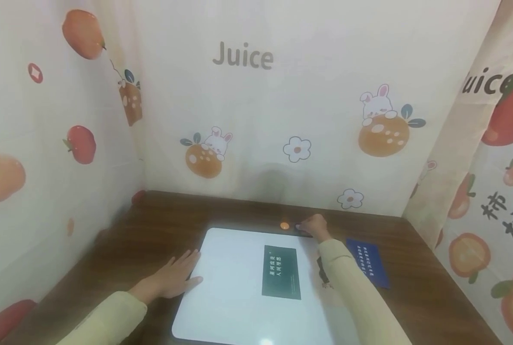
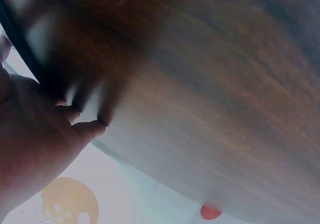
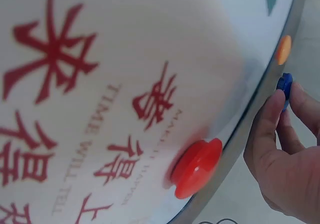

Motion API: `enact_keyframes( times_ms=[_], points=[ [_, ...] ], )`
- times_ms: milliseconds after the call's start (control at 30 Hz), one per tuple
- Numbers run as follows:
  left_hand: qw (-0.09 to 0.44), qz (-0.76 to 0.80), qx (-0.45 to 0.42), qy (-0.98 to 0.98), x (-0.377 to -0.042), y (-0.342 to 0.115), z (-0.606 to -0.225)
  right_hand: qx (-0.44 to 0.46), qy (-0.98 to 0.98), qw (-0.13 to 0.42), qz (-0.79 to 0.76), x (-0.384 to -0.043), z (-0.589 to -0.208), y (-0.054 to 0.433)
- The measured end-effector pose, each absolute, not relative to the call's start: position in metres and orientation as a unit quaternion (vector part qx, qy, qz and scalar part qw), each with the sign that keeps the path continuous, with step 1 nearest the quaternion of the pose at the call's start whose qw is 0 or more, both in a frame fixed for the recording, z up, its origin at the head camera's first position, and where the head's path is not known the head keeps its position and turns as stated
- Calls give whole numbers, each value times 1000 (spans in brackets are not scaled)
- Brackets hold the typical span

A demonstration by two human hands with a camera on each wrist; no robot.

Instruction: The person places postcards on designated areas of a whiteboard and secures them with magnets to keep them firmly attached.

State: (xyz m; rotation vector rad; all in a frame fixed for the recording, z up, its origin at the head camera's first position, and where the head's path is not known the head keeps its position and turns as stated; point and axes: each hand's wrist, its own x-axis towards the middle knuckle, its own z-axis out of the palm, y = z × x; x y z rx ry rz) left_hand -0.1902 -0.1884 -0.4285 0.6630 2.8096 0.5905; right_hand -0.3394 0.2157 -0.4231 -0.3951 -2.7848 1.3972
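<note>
While the left arm comes in low from the near left, the right arm stretches far across the work, its pale sleeve (image 1: 355,292) passing over the right part of a whiteboard (image 1: 226,278). Board lies flat on a dark wood-grain table (image 1: 109,249).

Right hand (image 1: 315,226): wrist bent, knuckles raised, out past the board's far edge. In the right wrist view, thumb and fingers are pinched together on a small blue disc (image 3: 284,88), held at the fingertips, clear of the board's face. An orange disc (image 1: 284,225) sits just to its left, near the same edge.

Left hand (image 1: 170,278): spread at the board's left edge, fingers straight and a little apart, thumb reaching over the white surface; nothing held. In the left wrist view the fingertips sit close to the tabletop; whether they touch it, cannot tell.

On the board: a green card (image 1: 281,272) with white characters, between the two arms. Under the right forearm, partly hidden, a white card (image 3: 107,32) with red characters and the words TIME WILL TELL. A glossy red disc (image 3: 196,168) stands by that card, close to the board's rim. A blue card (image 1: 373,262) rests on the table right of the board, partly covered by the sleeve. Behind, a fruit-and-rabbit cloth (image 1: 260,105) hangs.
</note>
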Motion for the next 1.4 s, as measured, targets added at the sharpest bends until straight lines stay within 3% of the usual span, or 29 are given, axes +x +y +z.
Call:
enact_keyframes(
  times_ms=[400, 1400],
  points=[
    [91, 200, 242, 945, -195, -197, -432, -124, -836, -47, 533, -325, -405, 210],
    [102, 187, 228, 950, -196, -190, -431, -76, -860, -99, 494, -293, -408, 202]
  ],
)
